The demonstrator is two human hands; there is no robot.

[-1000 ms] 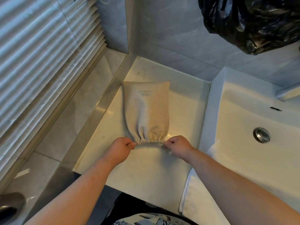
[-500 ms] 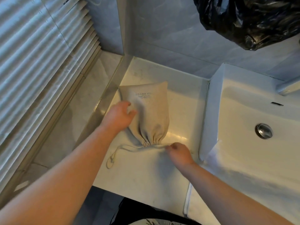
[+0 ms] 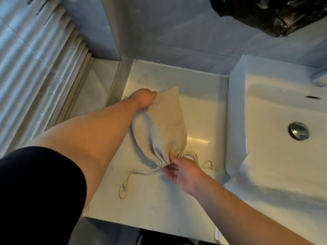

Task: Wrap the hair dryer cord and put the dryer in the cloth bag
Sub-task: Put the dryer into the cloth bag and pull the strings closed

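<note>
Scene: head view looking down on a pale bathroom counter [image 3: 203, 110], with a white sink [image 3: 238, 121] just beside it at 3 o'clock.
Cloth bag: a beige drawstring cloth bag [image 3: 162, 128] lies on the middle of the counter. It runs from 11 o'clock, its closed end, to 5 o'clock, its gathered neck. It looks filled out; what is inside is hidden.
Left hand: the left hand [image 3: 143, 99] reaches in from 8 o'clock, with its fingers curled over the bag's closed far end, gripping the cloth.
Right hand: the right hand [image 3: 180, 171] comes in from 5 o'clock and pinches the bunched neck between thumb and fingers.
Drawstring: the drawstring [image 3: 126, 183] trails loose on the counter, one loop toward 7 o'clock of the neck and another toward 3 o'clock.
Sleeve: a dark sleeve [image 3: 35, 195] covers the left upper arm at 8 o'clock of the view.
Sink drain: a round metal drain [image 3: 299, 133] sits in the basin at 3 o'clock.
Black plastic bag: a crinkled black plastic bag [image 3: 269, 13] hangs at 1 o'clock, well apart from the cloth bag.
Ribbed panel: a pale ribbed panel [image 3: 35, 59] fills the view at 10 o'clock.
</note>
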